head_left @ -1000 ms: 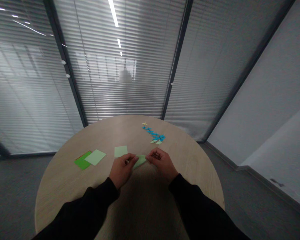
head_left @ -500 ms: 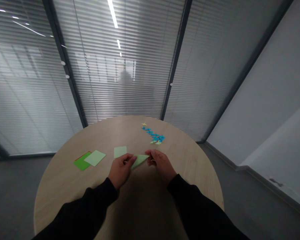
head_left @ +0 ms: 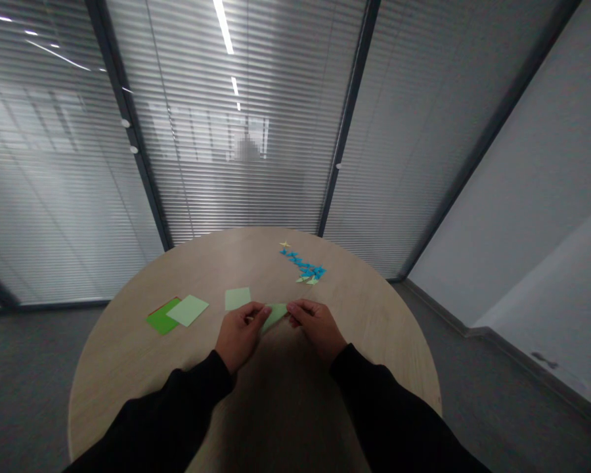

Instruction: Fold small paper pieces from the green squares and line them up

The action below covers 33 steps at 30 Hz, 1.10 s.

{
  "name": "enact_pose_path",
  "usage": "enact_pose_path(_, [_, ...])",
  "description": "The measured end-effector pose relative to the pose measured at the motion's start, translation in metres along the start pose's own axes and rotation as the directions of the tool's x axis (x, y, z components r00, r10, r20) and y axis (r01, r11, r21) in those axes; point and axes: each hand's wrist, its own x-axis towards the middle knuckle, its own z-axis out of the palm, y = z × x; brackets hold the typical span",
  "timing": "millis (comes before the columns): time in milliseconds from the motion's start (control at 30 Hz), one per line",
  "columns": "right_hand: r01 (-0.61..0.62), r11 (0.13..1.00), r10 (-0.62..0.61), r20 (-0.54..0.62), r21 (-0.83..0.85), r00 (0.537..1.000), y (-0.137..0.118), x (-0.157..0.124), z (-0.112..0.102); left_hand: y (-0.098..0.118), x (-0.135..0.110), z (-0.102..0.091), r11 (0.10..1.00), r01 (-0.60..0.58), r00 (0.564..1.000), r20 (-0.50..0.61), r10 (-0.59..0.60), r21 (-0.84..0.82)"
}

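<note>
Here, green paper between both hands

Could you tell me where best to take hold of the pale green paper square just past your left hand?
Probably at its near-left corner, coming from your side. The pale green paper square lies flat on the wooden table, so little edge stands up, and that corner sits clear of your left hand, which pinches the folded green paper.
</note>
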Motion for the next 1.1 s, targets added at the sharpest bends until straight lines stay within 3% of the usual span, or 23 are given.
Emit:
enact_pose_path(167, [-0.06,0.998,0.061,0.083,-0.012,0.995,0.003,-0.001,0.005,0.001,-0.001,0.001,0.995,0.016,1.0,-0.013,-0.017,-0.095])
enact_pose_path(300, [-0.022,0.999,0.023,0.033,-0.045,0.999,0.007,0.0,0.007,0.003,-0.003,0.004,0.977,0.057,0.998,0.02,-0.054,-0.206])
enact_pose_path(567, [0.035,0.996,-0.026,0.109,-0.079,0.994,0.008,-0.002,0.01,0.004,-0.006,0.01,0.868,0.215,0.976,0.057,-0.212,-0.447])
enact_pose_path(900, [0.007,0.996,0.002,0.111,-0.086,0.994,-0.002,-0.007,0.016,0.005,-0.007,0.013,0.811,0.237,0.968,0.062,-0.242,-0.534])
enact_pose_path(1000, [0.02,0.99,-0.013,0.054,-0.139,0.998,-0.004,-0.008,0.017,0.004,-0.007,0.014,0.819,0.24,0.968,0.066,-0.242,-0.521])
enact_pose_path(1100, [0.064,0.983,-0.05,0.084,-0.171,0.995,-0.003,-0.008,0.018,0.003,-0.007,0.015,0.818,0.242,0.967,0.058,-0.249,-0.522])
